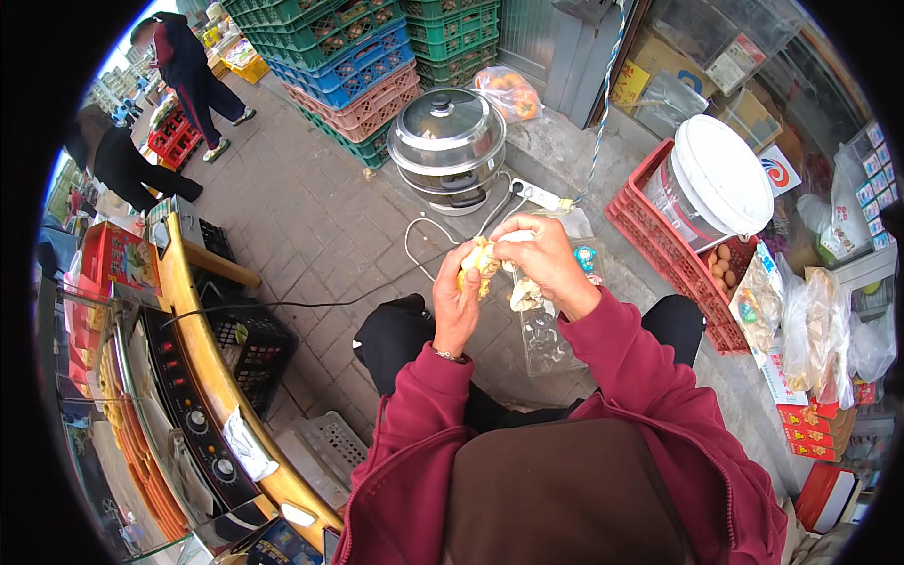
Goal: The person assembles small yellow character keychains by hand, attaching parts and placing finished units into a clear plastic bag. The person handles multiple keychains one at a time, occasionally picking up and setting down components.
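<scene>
yellow piece gripped by left hand, pinched by right hand, eggs contained beside white bucket in red crate

I wear a maroon jacket, parted around a plain dark brown top. A zip edges the jacket on either side of that top. Beyond the top's upper edge come long maroon sleeves, black trousers and, past my left cuff, a thin bracelet.
</scene>
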`<state>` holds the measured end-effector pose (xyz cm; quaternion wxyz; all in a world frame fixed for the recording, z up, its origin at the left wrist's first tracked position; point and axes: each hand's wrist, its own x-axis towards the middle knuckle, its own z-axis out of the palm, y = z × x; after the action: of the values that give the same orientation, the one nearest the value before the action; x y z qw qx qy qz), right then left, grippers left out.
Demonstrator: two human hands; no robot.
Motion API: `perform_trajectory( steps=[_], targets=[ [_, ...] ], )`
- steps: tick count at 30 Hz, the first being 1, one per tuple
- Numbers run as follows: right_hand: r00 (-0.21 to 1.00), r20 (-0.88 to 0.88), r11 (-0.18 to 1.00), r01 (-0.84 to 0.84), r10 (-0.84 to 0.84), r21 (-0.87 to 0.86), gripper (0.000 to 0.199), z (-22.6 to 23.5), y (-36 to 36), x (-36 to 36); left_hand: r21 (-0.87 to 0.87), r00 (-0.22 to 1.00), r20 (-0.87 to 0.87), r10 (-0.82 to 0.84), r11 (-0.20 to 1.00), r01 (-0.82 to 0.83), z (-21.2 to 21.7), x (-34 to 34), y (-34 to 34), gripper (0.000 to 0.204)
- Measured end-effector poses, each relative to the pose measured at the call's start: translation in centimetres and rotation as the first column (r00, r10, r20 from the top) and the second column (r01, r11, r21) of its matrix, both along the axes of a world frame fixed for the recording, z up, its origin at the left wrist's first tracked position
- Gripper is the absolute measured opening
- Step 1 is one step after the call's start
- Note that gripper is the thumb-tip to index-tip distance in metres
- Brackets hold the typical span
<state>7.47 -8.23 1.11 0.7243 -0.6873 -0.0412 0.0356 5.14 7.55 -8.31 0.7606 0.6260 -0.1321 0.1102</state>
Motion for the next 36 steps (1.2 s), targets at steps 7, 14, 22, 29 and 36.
perform_trajectory(
  steps=[7,14,22,29,36],
  targets=[
    [0.996,-0.061,0.997,0.058,-0.061,-0.048,0.011,-0.4,0.2,-0.2,0.191,0.986,0.162,0.049,0.978,-0.080,0.4,0.1,0.0,0.044],
    [0.895,0.419,0.879,0.315,-0.151,-0.357,0.011,-0.2,2.4,-2.8,0.225,0.973,0.179,0.149,0.956,-0.187,2.1,-0.2,0.0,0.040],
    [0.961,-0.269,0.979,0.108,-0.058,0.172,0.013,0.9,0.5,-0.4,0.296,0.952,0.287,0.104,0.936,-0.191,2.6,-0.6,0.0,0.038],
    [0.923,0.356,0.932,0.250,-0.147,-0.263,0.018,-0.9,1.3,-2.2,0.183,0.967,0.185,0.174,0.961,-0.208,1.7,0.0,-0.2,0.034],
    [0.976,0.120,0.981,0.190,-0.183,-0.046,0.014,1.8,-1.6,-1.2,-0.155,0.994,-0.074,-0.082,0.985,0.070,1.7,0.0,-0.3,0.053]
  ],
)
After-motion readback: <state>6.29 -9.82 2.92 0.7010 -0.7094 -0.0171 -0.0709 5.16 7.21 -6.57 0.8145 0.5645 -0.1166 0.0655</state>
